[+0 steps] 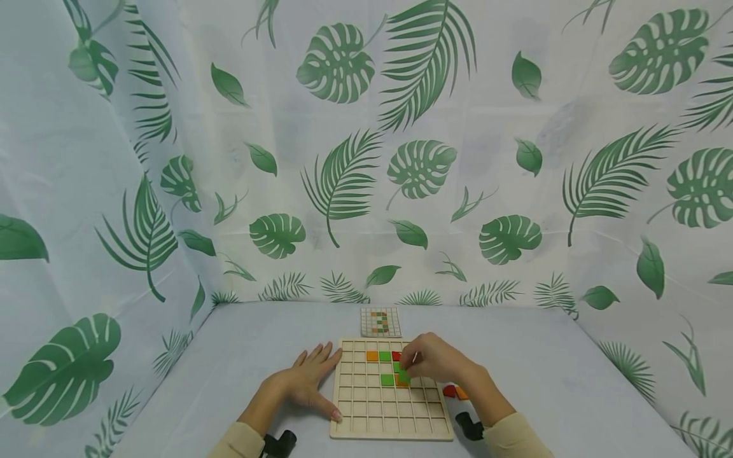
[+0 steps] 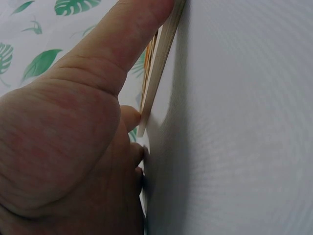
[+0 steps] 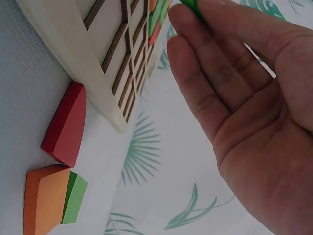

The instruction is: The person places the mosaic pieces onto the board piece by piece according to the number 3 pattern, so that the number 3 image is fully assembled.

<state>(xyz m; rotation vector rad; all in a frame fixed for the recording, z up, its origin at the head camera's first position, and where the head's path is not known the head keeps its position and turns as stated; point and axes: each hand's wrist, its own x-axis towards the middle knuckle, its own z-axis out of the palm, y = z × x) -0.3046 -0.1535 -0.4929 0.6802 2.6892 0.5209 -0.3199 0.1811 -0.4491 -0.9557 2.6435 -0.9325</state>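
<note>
A wooden grid board (image 1: pixel 366 429) lies on the table with several coloured tiles in its upper cells. Among them are an orange tile (image 1: pixel 372 356), a green tile (image 1: pixel 385 356), a red tile (image 1: pixel 396 356) and a lower green tile (image 1: pixel 387 380). My left hand (image 1: pixel 306 381) is spread along the board's left edge, its thumb at the lower left corner. Over the right part of the grid, my right hand (image 1: pixel 438 359) pinches a green block (image 3: pixel 190 6) between thumb and fingers. That block overlaps an orange tile in the head view.
Right of the board lie a loose red block (image 3: pixel 66 127), an orange block (image 3: pixel 46 198) and a green block (image 3: pixel 75 198). A small pattern card (image 1: pixel 380 322) is behind the board. A leaf-print curtain (image 1: pixel 355 267) rises behind the table.
</note>
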